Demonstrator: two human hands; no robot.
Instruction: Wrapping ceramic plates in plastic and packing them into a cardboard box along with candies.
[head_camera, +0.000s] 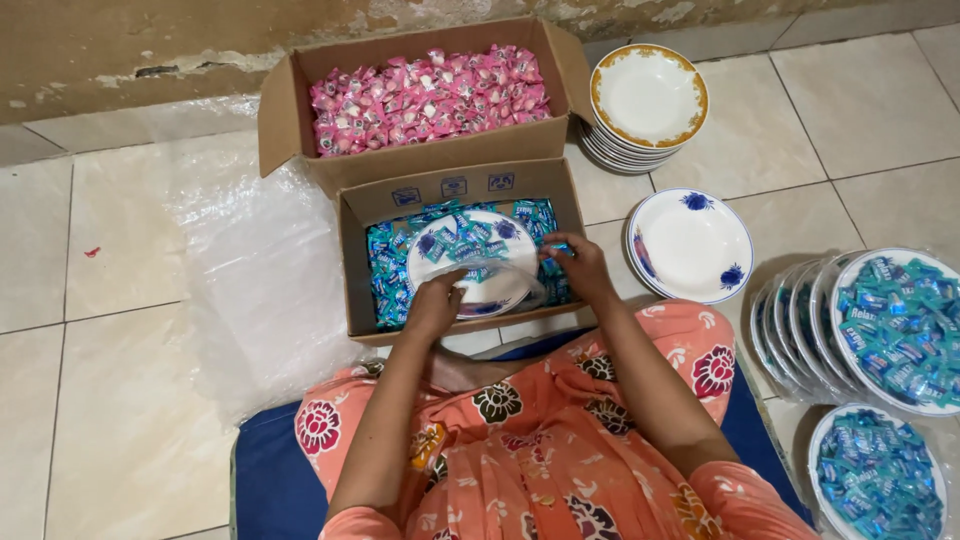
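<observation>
Plate (470, 262), one, white with blue flowers, at frame centre, lying on blue sweets (395, 275) inside the near box (450, 195) and itself heaped with blue sweets. Left hand (435, 303): fingers curled over the plate's near rim, gripping it together with a clear bag (500, 288) pulled partway over that edge. Right hand (580, 265): fingertips pinched on the bag's right edge, one blue sweet just by them. Cardboard boxes, two, open, set end to end: the near box with blue sweets, the far box (290, 120), upper centre, full of pink sweets (430, 95). Gold-rimmed plates (648, 100), one stack, upper right; count within the stack cannot be told. Empty blue-flowered plate (690, 245), one, right of the near box. Bagged plates of blue sweets (895, 325), overlapping row of about four at right edge, plus one more (875, 475) at lower right. Plastic sheet (260, 270), one, on the tiled floor at left. Blue mat (270, 480), one, under the seated person, lower frame.
</observation>
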